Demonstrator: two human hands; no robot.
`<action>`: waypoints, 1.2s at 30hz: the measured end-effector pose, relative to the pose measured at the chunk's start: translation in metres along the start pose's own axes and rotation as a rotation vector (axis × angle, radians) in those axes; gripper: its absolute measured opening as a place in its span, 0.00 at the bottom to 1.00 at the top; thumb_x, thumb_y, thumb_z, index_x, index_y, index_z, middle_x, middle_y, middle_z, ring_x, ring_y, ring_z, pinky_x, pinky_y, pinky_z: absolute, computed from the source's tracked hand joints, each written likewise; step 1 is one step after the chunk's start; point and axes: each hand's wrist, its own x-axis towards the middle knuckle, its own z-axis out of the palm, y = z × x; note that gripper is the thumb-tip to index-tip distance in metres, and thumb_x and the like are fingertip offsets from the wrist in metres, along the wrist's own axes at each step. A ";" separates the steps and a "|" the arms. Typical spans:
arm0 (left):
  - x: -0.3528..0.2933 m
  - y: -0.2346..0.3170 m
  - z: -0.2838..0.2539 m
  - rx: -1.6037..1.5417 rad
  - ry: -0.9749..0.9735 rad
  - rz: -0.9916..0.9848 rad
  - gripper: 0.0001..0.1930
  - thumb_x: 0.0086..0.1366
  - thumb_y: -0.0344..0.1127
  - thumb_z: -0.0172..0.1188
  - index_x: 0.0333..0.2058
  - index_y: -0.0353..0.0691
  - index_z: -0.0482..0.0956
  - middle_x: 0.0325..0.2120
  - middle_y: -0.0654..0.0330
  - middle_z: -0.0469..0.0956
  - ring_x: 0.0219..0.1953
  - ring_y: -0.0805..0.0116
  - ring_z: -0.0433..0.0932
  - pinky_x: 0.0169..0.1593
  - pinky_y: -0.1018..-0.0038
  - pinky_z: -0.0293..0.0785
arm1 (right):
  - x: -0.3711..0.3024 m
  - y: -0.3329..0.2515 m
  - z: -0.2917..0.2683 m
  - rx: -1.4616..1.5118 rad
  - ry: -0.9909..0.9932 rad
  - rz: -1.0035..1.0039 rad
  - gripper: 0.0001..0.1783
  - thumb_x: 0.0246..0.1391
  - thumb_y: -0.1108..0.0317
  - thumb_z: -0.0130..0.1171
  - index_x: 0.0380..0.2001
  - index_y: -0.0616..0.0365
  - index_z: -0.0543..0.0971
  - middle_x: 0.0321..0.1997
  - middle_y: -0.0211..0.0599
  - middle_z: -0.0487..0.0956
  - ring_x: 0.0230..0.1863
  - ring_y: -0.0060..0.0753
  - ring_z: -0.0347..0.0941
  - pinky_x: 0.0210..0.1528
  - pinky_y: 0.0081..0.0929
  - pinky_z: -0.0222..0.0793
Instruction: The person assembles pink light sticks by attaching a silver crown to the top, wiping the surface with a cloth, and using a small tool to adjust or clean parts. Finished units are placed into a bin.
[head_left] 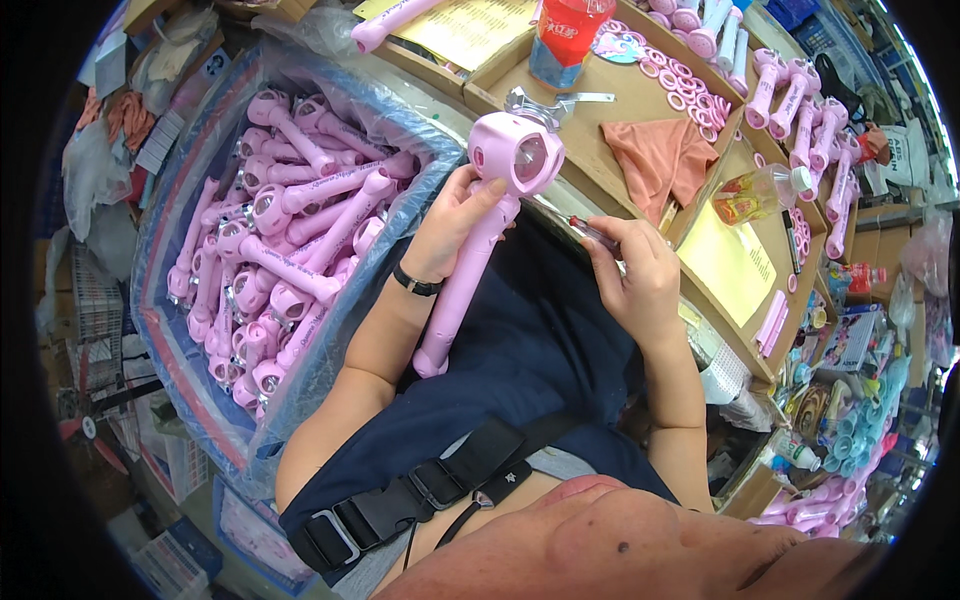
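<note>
Pink plastic handheld fan with a round head and long straight handle (480,230): I find it held over my lap, just off the near edge of the cardboard worktop (620,110), head up toward that edge and handle slanting down to my left. My left hand (455,220) is closed round the upper handle just below the head, thumb pressed at the neck; I judge this grip steadies the head with its open face turned toward my other hand. My right hand (635,275) is curled shut on a thin screwdriver-like tool with a red grip (590,230), its tip lying toward the fan head, close to it; I cannot tell whether it touches.

Surroundings: to my left stands a large bin lined with clear plastic film (200,330), heaped with more pink fans (290,230) of the same kind. On the worktop, beyond the fan, lie an orange cloth (660,155), a red-topped clear cup (565,40), loose pink rings (685,85) and a yellow sheet (730,265) at the right end. A row of finished pink fans (800,110) stands along the far right edge, with a small clear bottle (755,195) before it. The worktop's near edge crowds the fan head; otherwise nothing lies between the hands.
</note>
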 end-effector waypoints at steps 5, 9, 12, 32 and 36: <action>-0.001 -0.002 0.002 0.003 0.023 0.064 0.24 0.60 0.38 0.63 0.50 0.35 0.63 0.35 0.60 0.73 0.30 0.77 0.74 0.31 0.81 0.72 | -0.010 0.006 0.008 -0.174 -0.014 0.062 0.09 0.49 0.66 0.63 0.28 0.59 0.74 0.23 0.38 0.74 0.23 0.40 0.72 0.25 0.31 0.67; -0.001 -0.001 0.005 0.021 0.031 0.132 0.23 0.60 0.35 0.63 0.49 0.35 0.63 0.37 0.61 0.72 0.32 0.78 0.73 0.32 0.82 0.72 | -0.014 0.009 0.016 -0.135 -0.029 0.184 0.12 0.53 0.62 0.60 0.29 0.60 0.73 0.22 0.41 0.74 0.23 0.44 0.72 0.25 0.35 0.67; -0.001 0.001 0.006 0.027 0.038 0.132 0.23 0.60 0.35 0.63 0.49 0.34 0.63 0.37 0.61 0.72 0.33 0.78 0.73 0.33 0.83 0.71 | -0.017 0.006 0.021 0.012 0.010 0.259 0.12 0.54 0.62 0.59 0.30 0.59 0.72 0.21 0.41 0.74 0.22 0.46 0.73 0.24 0.36 0.67; 0.007 -0.009 -0.006 0.051 0.000 0.041 0.26 0.61 0.40 0.61 0.52 0.35 0.62 0.35 0.61 0.73 0.31 0.76 0.75 0.32 0.82 0.73 | -0.020 0.000 0.012 -0.061 -0.168 0.435 0.20 0.56 0.57 0.56 0.17 0.58 0.69 0.10 0.41 0.69 0.13 0.42 0.68 0.16 0.34 0.61; 0.009 -0.002 -0.012 -0.060 -0.026 -0.030 0.20 0.66 0.47 0.52 0.50 0.40 0.64 0.31 0.59 0.75 0.25 0.70 0.77 0.27 0.79 0.75 | -0.024 -0.015 0.004 -0.144 -0.059 0.223 0.17 0.53 0.60 0.60 0.18 0.57 0.70 0.11 0.40 0.68 0.13 0.42 0.69 0.16 0.34 0.61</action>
